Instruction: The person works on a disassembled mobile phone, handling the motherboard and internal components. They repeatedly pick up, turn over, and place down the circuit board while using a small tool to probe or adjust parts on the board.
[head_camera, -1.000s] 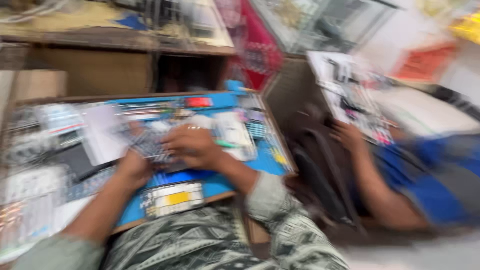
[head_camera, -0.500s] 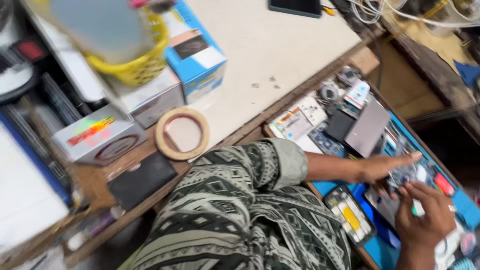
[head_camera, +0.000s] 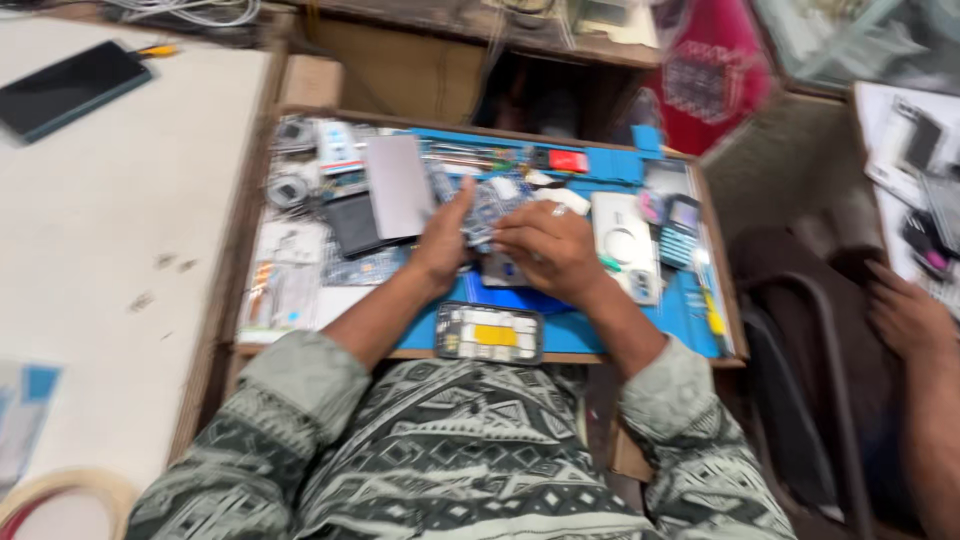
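Together, left hand (head_camera: 445, 240) and right hand (head_camera: 545, 248) grip a circuit board (head_camera: 484, 208).

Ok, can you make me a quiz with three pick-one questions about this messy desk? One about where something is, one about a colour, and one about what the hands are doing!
1. Where does the opened phone with the yellow middle lie?
A. at the tray's near edge
B. on the white table
C. on the chair

2. What colour is the work mat?
A. green
B. blue
C. orange

3. What are the left hand and right hand doing?
A. resting flat, far apart
B. both raised in the air
C. close together around a small blurred part

Answers: 1 A, it sits just in front of the person's patterned sleeves. 2 B, blue shows all round the bits. 3 C, both hands meet over the mat's middle.
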